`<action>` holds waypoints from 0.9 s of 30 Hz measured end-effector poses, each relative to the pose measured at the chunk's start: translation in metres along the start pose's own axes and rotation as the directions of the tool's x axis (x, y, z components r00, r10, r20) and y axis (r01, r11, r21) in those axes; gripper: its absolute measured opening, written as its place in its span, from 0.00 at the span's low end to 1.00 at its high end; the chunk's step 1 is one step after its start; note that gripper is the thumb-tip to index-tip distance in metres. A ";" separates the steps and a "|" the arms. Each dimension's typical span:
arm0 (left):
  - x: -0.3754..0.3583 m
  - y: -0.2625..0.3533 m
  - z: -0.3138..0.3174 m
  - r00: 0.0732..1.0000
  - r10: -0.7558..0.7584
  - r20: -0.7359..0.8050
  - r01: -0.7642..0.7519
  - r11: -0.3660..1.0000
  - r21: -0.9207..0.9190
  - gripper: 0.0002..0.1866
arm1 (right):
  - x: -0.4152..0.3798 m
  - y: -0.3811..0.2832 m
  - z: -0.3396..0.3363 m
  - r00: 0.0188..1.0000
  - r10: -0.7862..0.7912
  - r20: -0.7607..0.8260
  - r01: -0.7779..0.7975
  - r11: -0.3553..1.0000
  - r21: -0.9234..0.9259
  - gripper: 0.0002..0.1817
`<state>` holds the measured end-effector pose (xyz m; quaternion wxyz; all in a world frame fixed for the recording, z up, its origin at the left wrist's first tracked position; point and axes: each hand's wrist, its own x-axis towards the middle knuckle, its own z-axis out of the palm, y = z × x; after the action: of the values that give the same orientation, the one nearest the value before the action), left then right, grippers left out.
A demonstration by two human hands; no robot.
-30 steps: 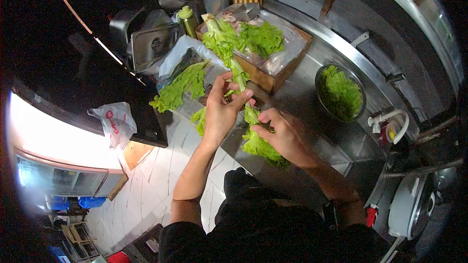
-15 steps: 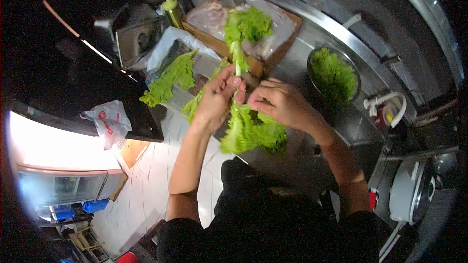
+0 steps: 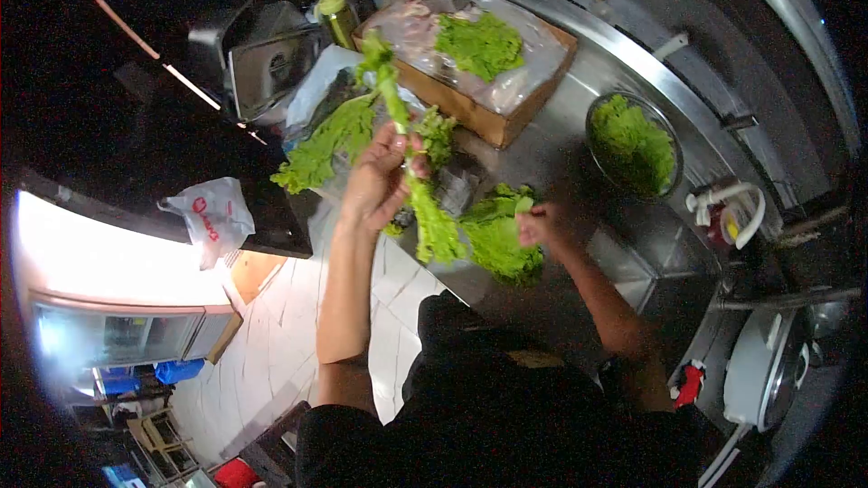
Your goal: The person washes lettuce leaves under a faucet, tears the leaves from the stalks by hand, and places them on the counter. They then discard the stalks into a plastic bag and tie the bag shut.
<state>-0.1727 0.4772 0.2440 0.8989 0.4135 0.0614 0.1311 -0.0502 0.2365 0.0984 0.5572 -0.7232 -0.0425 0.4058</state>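
A long frilly green lettuce leaf (image 3: 425, 208) hangs over the steel counter's (image 3: 561, 140) edge, pinched at its pale stalk by the left hand (image 3: 375, 183), fingers clenched around it. A second torn ruffled green lettuce piece (image 3: 497, 239) sits just beside it, gripped at its upper edge by the right hand (image 3: 535, 224). Behind them lie loose green leaves on clear plastic (image 3: 330, 140), a wooden board (image 3: 475, 113) carrying more lettuce, and a round metal bowl of greens (image 3: 633, 154) to the right.

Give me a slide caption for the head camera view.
Left hand holds a lettuce stalk while right hand grips a torn leaf.
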 end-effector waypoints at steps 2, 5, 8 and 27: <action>0.004 -0.004 -0.001 1.000 -0.004 0.016 0.005 0.999 -0.039 0.14 | -0.003 0.018 0.006 0.994 -0.054 -0.094 0.044 0.994 -0.100 0.14; 0.003 -0.003 0.008 0.997 0.030 -0.074 -0.022 0.995 0.101 0.11 | 0.000 0.020 0.000 0.911 -0.355 -0.208 0.239 0.868 -0.435 0.14; 0.002 -0.001 0.015 0.993 0.045 -0.109 -0.018 0.970 0.242 0.10 | -0.045 -0.045 0.013 0.847 -0.528 -0.068 0.436 0.761 -0.480 0.14; 0.004 -0.019 0.046 0.998 0.028 -0.054 -0.023 0.995 0.102 0.17 | -0.092 -0.134 0.051 0.458 -0.850 0.258 0.819 0.292 -0.494 0.13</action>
<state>-0.1552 0.4332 0.2592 0.8730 0.4555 0.0875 0.1507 -0.0914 0.2792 0.2579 0.4498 -0.7313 -0.5127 0.0046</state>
